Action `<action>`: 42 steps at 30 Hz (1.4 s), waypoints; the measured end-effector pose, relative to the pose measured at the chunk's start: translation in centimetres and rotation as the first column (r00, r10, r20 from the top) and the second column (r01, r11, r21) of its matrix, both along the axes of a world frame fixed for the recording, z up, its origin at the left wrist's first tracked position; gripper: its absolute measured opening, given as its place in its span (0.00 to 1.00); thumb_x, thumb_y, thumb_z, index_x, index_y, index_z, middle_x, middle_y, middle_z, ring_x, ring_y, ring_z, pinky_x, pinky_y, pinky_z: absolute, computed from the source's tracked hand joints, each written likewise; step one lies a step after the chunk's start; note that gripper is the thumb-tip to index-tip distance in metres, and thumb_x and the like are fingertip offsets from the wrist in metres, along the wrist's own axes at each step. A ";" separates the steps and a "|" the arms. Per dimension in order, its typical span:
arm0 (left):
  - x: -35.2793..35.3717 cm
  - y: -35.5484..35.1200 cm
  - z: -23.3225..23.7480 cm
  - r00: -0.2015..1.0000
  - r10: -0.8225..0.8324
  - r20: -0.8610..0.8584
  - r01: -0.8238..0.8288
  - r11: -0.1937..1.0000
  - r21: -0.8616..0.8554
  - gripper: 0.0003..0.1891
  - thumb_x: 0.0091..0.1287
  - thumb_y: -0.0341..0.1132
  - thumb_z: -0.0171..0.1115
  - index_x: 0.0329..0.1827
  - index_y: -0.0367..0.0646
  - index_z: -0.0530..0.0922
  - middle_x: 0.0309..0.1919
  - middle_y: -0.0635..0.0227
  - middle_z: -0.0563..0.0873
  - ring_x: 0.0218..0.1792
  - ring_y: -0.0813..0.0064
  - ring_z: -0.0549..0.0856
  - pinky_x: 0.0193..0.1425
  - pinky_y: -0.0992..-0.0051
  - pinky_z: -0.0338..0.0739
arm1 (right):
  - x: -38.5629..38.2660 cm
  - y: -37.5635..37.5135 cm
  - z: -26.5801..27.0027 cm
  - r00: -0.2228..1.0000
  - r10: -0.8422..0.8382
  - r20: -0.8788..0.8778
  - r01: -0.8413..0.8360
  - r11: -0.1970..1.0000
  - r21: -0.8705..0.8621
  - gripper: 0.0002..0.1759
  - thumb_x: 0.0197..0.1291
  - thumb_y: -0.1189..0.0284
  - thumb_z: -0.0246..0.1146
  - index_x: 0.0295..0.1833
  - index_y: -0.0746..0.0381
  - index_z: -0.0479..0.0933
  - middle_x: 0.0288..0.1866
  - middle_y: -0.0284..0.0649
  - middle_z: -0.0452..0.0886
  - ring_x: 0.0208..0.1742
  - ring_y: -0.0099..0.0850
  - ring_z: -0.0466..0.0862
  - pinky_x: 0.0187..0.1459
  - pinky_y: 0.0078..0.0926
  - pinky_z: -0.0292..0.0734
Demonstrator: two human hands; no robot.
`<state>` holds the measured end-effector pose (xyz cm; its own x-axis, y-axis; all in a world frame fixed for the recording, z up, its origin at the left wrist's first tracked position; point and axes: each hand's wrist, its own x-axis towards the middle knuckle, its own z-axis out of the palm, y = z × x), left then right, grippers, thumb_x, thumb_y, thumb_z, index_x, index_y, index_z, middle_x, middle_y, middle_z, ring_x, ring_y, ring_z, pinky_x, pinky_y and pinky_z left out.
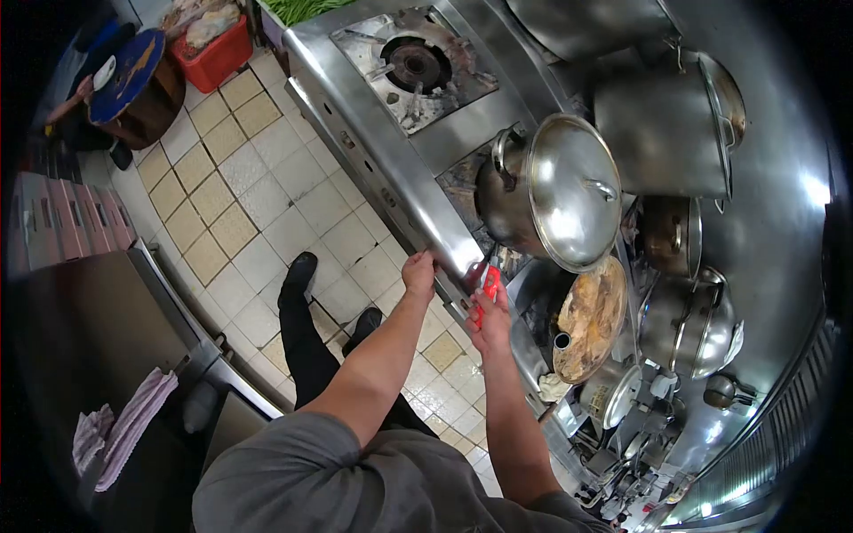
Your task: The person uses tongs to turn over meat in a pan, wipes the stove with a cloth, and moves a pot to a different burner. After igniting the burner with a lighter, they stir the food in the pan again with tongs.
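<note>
My right hand (491, 322) is wrapped round a red lighter (488, 291). The lighter's front end points over the stove's front edge toward the burner area under a large lidded steel pot (560, 191). At the front panel of the steel stove (391, 164), my left hand (419, 274) is closed with its fingertips against the panel. Whatever those fingers grip is hidden, though a row of knobs runs along that panel. The big pot stands just beyond both hands, its lid on.
A bare burner (415, 67) lies at the far end of the stove. Close to my right forearm is a browned round lid (591, 320). More steel pots (662, 124) stand behind. A red basket (213, 49) and a blue-topped barrel (129, 80) sit on the tiled floor (258, 191).
</note>
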<state>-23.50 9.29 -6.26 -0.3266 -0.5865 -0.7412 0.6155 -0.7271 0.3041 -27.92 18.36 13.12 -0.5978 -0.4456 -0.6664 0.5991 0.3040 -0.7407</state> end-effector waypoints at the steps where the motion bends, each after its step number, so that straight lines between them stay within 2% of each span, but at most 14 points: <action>1: 0.0 -0.2 -0.2 1.000 -0.012 0.006 0.012 1.000 0.013 0.06 0.67 0.31 0.65 0.32 0.44 0.80 0.28 0.73 0.84 0.29 0.80 0.81 0.32 0.78 0.75 | -0.2 -0.1 -0.1 1.000 0.014 -0.005 -0.014 1.000 -0.005 0.22 0.70 0.76 0.61 0.65 0.45 0.69 0.37 0.34 0.76 0.19 0.19 0.68 0.15 0.16 0.59; 5: 0.4 -1.0 1.6 1.000 -0.001 -0.011 0.002 0.990 0.142 0.06 0.66 0.34 0.68 0.32 0.45 0.80 0.28 0.74 0.84 0.27 0.79 0.81 0.30 0.77 0.75 | -0.3 -0.3 0.3 1.000 -0.010 0.018 0.010 1.000 -0.012 0.22 0.70 0.76 0.60 0.65 0.45 0.69 0.37 0.34 0.76 0.19 0.18 0.67 0.15 0.16 0.59; 9: 0.2 -1.1 1.8 0.999 -0.045 0.012 0.042 0.988 0.150 0.08 0.66 0.37 0.68 0.31 0.47 0.80 0.26 0.74 0.83 0.24 0.80 0.80 0.26 0.79 0.74 | 0.1 -0.7 0.9 1.000 -0.004 0.011 0.005 1.000 -0.025 0.19 0.70 0.76 0.60 0.62 0.47 0.69 0.37 0.34 0.75 0.19 0.18 0.67 0.15 0.16 0.59; 11: -0.5 -0.7 1.3 0.981 0.164 -0.101 -0.115 0.920 0.374 0.11 0.68 0.43 0.66 0.31 0.48 0.78 0.25 0.74 0.82 0.20 0.81 0.79 0.23 0.81 0.74 | 0.1 -1.0 1.1 1.000 -0.011 0.004 0.011 1.000 -0.018 0.18 0.70 0.76 0.60 0.61 0.47 0.70 0.37 0.34 0.75 0.19 0.18 0.67 0.15 0.16 0.59; 15: 0.8 -0.5 1.2 0.957 0.154 -0.244 -0.032 0.897 0.441 0.15 0.70 0.48 0.62 0.32 0.47 0.77 0.24 0.73 0.81 0.19 0.81 0.78 0.22 0.84 0.74 | -0.4 -0.7 1.4 1.000 0.010 0.019 -0.010 1.000 0.005 0.15 0.71 0.75 0.59 0.59 0.47 0.70 0.36 0.33 0.75 0.19 0.19 0.68 0.15 0.16 0.59; 17: 1.2 -0.6 0.8 0.960 0.038 -0.278 0.069 0.928 0.367 0.17 0.72 0.50 0.60 0.31 0.46 0.76 0.23 0.72 0.81 0.20 0.78 0.79 0.25 0.81 0.78 | -0.3 -1.2 1.2 0.999 0.023 0.028 -0.023 0.999 -0.022 0.14 0.71 0.75 0.59 0.58 0.48 0.70 0.35 0.33 0.75 0.19 0.19 0.68 0.15 0.16 0.59; 21: 1.9 -1.0 2.3 0.978 -0.023 -0.206 0.091 0.940 0.327 0.16 0.73 0.47 0.59 0.33 0.45 0.77 0.24 0.70 0.82 0.22 0.77 0.82 0.28 0.78 0.82 | 0.1 -1.1 0.5 1.000 -0.029 0.002 0.029 0.999 -0.016 0.21 0.70 0.77 0.59 0.64 0.46 0.69 0.34 0.35 0.76 0.18 0.20 0.68 0.14 0.17 0.60; 23: 2.5 -0.9 2.1 0.973 -0.072 -0.219 0.111 0.979 0.173 0.14 0.73 0.44 0.60 0.37 0.42 0.78 0.25 0.69 0.83 0.25 0.75 0.84 0.33 0.75 0.85 | 0.3 -0.2 -0.1 0.999 -0.029 0.023 0.030 0.999 -0.042 0.22 0.69 0.77 0.59 0.65 0.46 0.68 0.34 0.35 0.77 0.18 0.20 0.68 0.14 0.17 0.60; 24: 2.7 -1.0 2.3 0.973 -0.071 -0.221 0.110 0.979 0.174 0.14 0.73 0.44 0.60 0.37 0.42 0.78 0.25 0.69 0.83 0.25 0.75 0.84 0.33 0.75 0.85 | 1.0 0.2 -0.2 0.999 -0.017 -0.034 0.017 1.000 -0.002 0.24 0.69 0.78 0.59 0.67 0.47 0.67 0.34 0.34 0.76 0.18 0.20 0.69 0.14 0.16 0.61; 26: 3.0 -1.6 2.6 0.978 -0.126 -0.166 0.139 0.988 0.065 0.09 0.71 0.36 0.63 0.40 0.38 0.79 0.28 0.69 0.84 0.28 0.75 0.85 0.36 0.75 0.86 | 2.6 1.1 -0.2 0.995 0.011 -0.095 -0.007 0.999 0.042 0.26 0.68 0.79 0.59 0.69 0.47 0.66 0.35 0.34 0.76 0.18 0.19 0.69 0.14 0.16 0.61; 29: 2.0 -0.7 -0.2 0.990 -0.110 -0.087 0.111 0.994 0.013 0.09 0.65 0.30 0.67 0.43 0.36 0.78 0.33 0.67 0.85 0.32 0.75 0.85 0.36 0.76 0.85 | 5.7 4.1 1.1 0.984 0.091 -0.153 -0.080 0.994 0.079 0.30 0.67 0.82 0.59 0.71 0.51 0.64 0.34 0.32 0.75 0.18 0.17 0.68 0.14 0.15 0.62; 32: 2.0 -0.4 -1.3 0.987 -0.160 -0.028 0.160 0.987 0.003 0.13 0.62 0.27 0.69 0.46 0.34 0.76 0.38 0.66 0.85 0.35 0.74 0.85 0.38 0.77 0.84 | 7.8 7.0 2.4 0.958 0.192 -0.212 -0.154 0.971 0.181 0.30 0.67 0.83 0.59 0.72 0.54 0.63 0.33 0.31 0.73 0.17 0.16 0.67 0.14 0.15 0.61; 35: 2.7 -0.9 0.8 0.981 -0.186 0.048 0.185 0.982 0.025 0.11 0.64 0.29 0.70 0.46 0.38 0.77 0.38 0.66 0.86 0.36 0.74 0.86 0.41 0.76 0.84 | 8.5 9.5 2.9 0.941 0.257 -0.219 -0.198 0.945 0.260 0.29 0.69 0.82 0.58 0.72 0.53 0.62 0.35 0.32 0.74 0.17 0.18 0.68 0.15 0.17 0.62; 42: 3.1 -1.1 0.5 0.969 -0.242 0.045 0.241 0.970 0.031 0.20 0.62 0.30 0.71 0.54 0.36 0.73 0.42 0.64 0.85 0.40 0.72 0.86 0.45 0.71 0.85 | 9.4 10.6 4.0 0.933 0.328 -0.150 -0.264 0.905 0.334 0.29 0.69 0.81 0.59 0.72 0.52 0.63 0.36 0.32 0.76 0.20 0.18 0.71 0.18 0.16 0.65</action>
